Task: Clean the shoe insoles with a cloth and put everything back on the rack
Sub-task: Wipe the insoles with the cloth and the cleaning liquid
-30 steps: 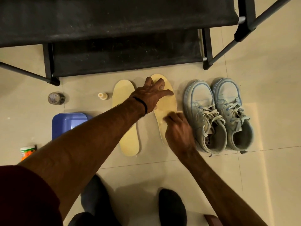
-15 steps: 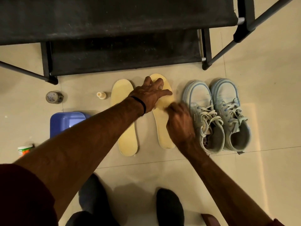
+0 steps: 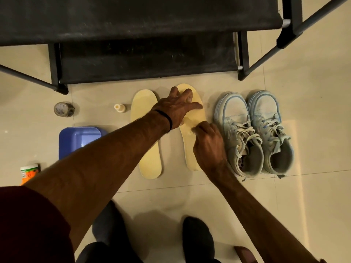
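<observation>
my left hand (image 3: 177, 109) lies flat, fingers spread, on the toe end of the right-hand insole (image 3: 191, 128), pinning it to the floor so it cannot slide under wiping. my right hand (image 3: 207, 141) is curled at mid-insole, apparently bunching a pale cloth (image 3: 192, 129), barely visible. the second insole (image 3: 148, 137) lies at nine o'clock, the shoes (image 3: 254, 133) at three, the rack (image 3: 133, 35) at twelve, awaiting everything's return.
</observation>
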